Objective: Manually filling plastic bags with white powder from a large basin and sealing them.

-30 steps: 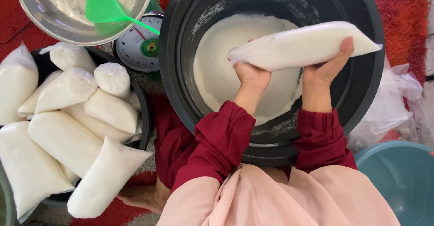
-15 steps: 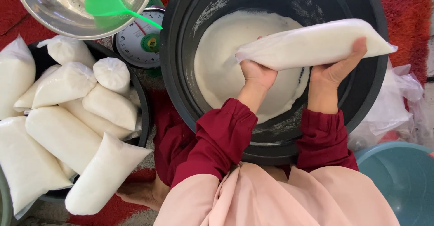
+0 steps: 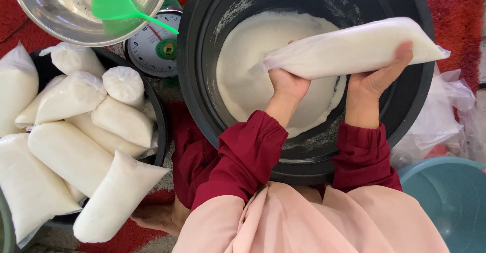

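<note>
A long clear plastic bag [image 3: 354, 48], filled with white batter, is held lying sideways above the large black basin [image 3: 202, 81], its right end tilted slightly up and reaching over the basin's right rim. The bag is supported from beneath by both hands. The left hand [image 3: 287, 83] is closed around the bag's left end; the right hand [image 3: 379, 75] is cupped under the right half, thumb pressed against the bag's near side, so both grips are closed on the bag. Dark red sleeves [image 3: 248, 151] are seen at both wrists.

Inside the basin, a pool of white batter [image 3: 253, 70] is seen directly below the bag. Far left of the basin, a round kitchen scale [image 3: 152, 50] is partly covered by a steel bowl [image 3: 30, 10], in which a green scoop [image 3: 114, 5] rests. To the left, a dark tray [image 3: 159, 116] is heaped with filled white bags [image 3: 71, 151]. At near right, the rim of a teal tub [image 3: 450, 192] is visible, with crumpled empty plastic bags [image 3: 445, 111] beside it. A red carpet [image 3: 455, 10] lies beneath.
</note>
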